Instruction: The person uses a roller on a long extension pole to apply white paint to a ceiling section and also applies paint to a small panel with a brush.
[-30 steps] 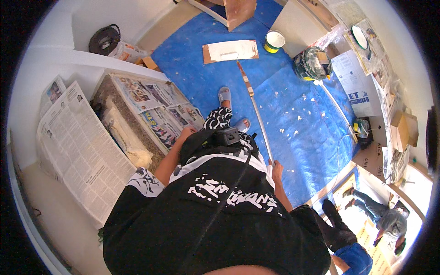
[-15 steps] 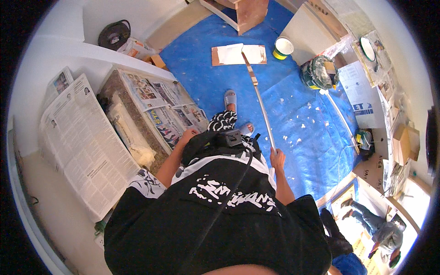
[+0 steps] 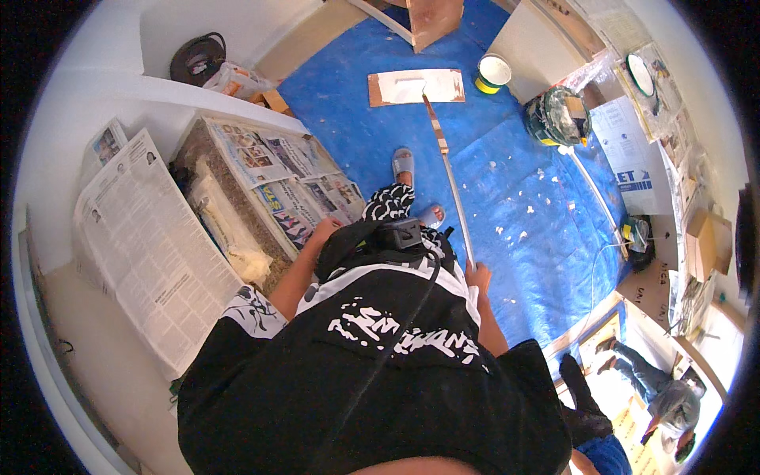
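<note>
My right hand (image 3: 479, 277) is closed around the lower end of a long pale pole (image 3: 457, 198) at my right side. At the pole's far end, a paint roller (image 3: 410, 85) rests on a brown board (image 3: 376, 90) mostly coated in white paint. The board lies on a blue tarp. By my waist, next to a newspaper-covered surface, hangs my left hand (image 3: 326, 229); its fingers are too hidden to read. Right of the board stands a paint tub (image 3: 494, 73) with white paint inside.
Blue tarp (image 3: 507, 190) covers the floor, speckled with white bits. A paint-smeared dark bucket (image 3: 546, 119) stands at right. Newspapers (image 3: 269, 170) cover the surface at left. Another person (image 3: 673, 408) is at the lower right. A wooden piece (image 3: 435, 24) stands at the back.
The pole has been drawn back toward me, and my right hand is lower and nearer my body. The roller has shifted on the board. My left hand stays by my waist.
</note>
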### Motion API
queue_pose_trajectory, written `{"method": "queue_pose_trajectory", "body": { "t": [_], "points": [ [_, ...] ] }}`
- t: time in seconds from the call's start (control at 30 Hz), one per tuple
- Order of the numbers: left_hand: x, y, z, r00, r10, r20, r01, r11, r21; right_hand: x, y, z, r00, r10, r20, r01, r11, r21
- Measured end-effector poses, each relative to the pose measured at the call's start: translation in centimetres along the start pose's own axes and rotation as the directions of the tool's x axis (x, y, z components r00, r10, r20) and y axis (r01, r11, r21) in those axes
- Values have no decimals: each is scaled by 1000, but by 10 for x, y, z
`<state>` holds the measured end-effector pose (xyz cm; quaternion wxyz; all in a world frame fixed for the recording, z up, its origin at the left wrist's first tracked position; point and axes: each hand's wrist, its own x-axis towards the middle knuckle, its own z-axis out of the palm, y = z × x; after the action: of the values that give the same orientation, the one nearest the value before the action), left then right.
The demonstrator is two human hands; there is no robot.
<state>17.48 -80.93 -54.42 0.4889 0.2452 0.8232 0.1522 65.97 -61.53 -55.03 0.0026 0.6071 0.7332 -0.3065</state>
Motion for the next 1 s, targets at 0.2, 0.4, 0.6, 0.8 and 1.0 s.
{"method": "queue_pose_trajectory", "body": {
  "t": [0.2,0.4,0.6,0.8,1.0],
  "points": [
    [-6,34,-6,999,-1,45,0,1000,24,-53,-2,-29,986,124,115,-137,985,108],
    [0,34,5,998,-9,56,8,1000,20,-51,-10,-49,987,135,88,-146,981,126],
    [6,21,2,994,101,36,-97,991,-92,-18,-21,-50,995,103,15,-104,990,96],
    [-5,35,-4,1000,14,3,-14,1000,-17,35,-38,-39,997,69,46,-74,991,108],
    [-9,43,-5,999,-36,-4,36,999,25,51,-50,-28,996,63,69,-72,987,144]
  ]
}}
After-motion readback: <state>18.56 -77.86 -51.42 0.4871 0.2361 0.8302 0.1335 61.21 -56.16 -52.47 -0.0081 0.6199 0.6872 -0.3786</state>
